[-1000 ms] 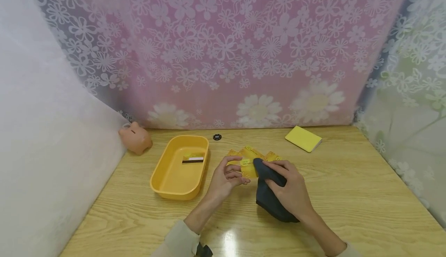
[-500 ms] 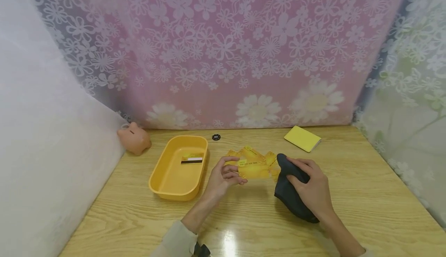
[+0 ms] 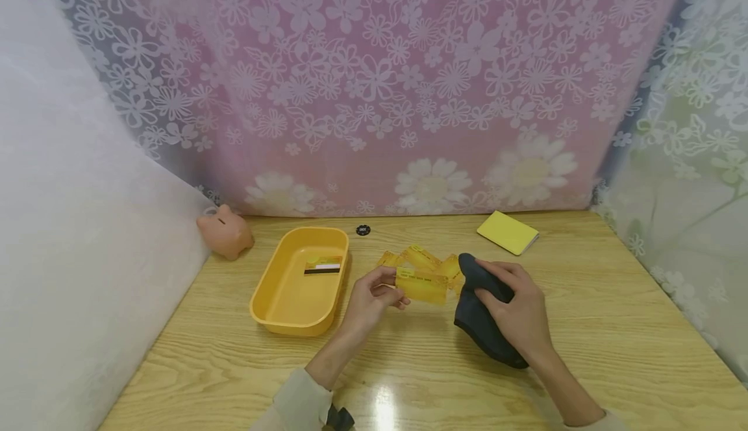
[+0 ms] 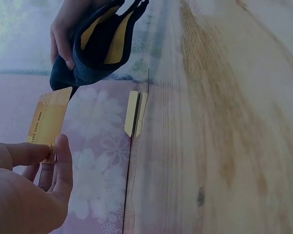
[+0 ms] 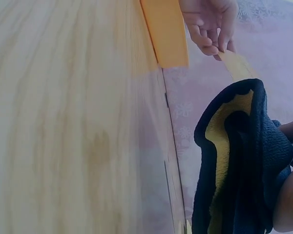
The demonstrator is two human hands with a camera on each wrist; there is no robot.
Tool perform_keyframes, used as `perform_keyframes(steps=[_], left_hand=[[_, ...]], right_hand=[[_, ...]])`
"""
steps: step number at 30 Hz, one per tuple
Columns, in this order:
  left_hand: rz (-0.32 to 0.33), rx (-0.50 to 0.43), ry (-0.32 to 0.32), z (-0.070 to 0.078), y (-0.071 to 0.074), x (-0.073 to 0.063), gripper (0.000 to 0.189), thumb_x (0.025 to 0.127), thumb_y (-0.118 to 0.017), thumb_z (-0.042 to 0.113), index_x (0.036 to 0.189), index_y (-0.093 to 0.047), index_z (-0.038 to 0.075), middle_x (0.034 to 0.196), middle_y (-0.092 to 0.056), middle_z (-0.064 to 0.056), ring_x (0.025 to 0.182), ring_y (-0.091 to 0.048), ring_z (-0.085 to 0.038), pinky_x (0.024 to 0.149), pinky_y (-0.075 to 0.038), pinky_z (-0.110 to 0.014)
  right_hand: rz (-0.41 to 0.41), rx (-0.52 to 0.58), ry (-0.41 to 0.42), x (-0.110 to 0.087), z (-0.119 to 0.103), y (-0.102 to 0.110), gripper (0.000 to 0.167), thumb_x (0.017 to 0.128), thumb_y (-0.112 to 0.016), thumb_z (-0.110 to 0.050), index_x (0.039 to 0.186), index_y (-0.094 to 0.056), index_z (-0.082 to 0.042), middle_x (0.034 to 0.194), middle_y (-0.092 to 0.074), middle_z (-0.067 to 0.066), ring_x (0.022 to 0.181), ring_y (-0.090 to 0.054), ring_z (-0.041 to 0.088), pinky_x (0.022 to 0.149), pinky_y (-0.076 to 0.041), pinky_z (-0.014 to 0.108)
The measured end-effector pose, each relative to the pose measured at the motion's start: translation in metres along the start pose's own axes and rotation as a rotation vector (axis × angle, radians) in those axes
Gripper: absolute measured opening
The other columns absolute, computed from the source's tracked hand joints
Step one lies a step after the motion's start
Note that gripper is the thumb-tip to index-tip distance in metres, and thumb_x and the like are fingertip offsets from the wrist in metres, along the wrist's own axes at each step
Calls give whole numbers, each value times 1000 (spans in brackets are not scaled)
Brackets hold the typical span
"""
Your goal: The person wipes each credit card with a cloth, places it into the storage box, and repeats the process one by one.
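My left hand [image 3: 371, 301] pinches a golden bank card [image 3: 422, 286] by its left end, above the table. In the left wrist view, thumb and fingers hold the lower end of that card [image 4: 50, 117]. My right hand [image 3: 517, 311] grips a folded dark blue cloth [image 3: 482, 320], just right of the card and apart from it. The right wrist view shows a yellow inner side on the cloth [image 5: 224, 146]. Behind the held card, more golden cards [image 3: 423, 259] lie spread on the table, partly hidden. Another card [image 3: 323, 266] lies in the yellow tray [image 3: 260, 317], its dark stripe showing.
A piggy bank [image 3: 226, 233] stands at the far left, beside the tray. At the back lies a black poker chip [image 3: 363, 230]. A yellow notebook [image 3: 508, 232] lies at the back right. Flowered curtains [image 3: 374, 93] bound the wooden table [image 3: 613, 327] behind and at the sides.
The cloth slid rightward off the card's right end, then came slightly back left. My left fingers have shifted on the card, which now tilts a little down to the right.
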State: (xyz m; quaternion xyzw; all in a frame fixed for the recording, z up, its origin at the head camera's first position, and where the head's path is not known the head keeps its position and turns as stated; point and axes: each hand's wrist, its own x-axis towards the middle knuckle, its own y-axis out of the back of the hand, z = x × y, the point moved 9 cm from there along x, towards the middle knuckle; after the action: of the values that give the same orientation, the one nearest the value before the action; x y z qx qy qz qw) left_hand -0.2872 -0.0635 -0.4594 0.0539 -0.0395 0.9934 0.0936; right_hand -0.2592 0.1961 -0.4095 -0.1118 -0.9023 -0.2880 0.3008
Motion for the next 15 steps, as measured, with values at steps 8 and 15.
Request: perform_keyframes(steps=[8,15], left_hand=[[47,12,-57,5,3,2,12,95,-64,-9,105,-68,-7,102,-71,-19,89,-72,-25,83,-63,-39],[94,1,-101,9,6,2,15,91,-58,-18,98,-69,-10,116,-66,-25,106,-67,-28,83,-63,-32]], right_hand=[[-4,9,20,2,-6,-6,57,80,-83,9,132,-74,-13,121,-67,10,113,-63,29,93,-37,2],[-11,12,10,2,-5,-9,57,81,-83,8,133,-74,-14,121,-67,10,114,-63,30,92,-38,2]])
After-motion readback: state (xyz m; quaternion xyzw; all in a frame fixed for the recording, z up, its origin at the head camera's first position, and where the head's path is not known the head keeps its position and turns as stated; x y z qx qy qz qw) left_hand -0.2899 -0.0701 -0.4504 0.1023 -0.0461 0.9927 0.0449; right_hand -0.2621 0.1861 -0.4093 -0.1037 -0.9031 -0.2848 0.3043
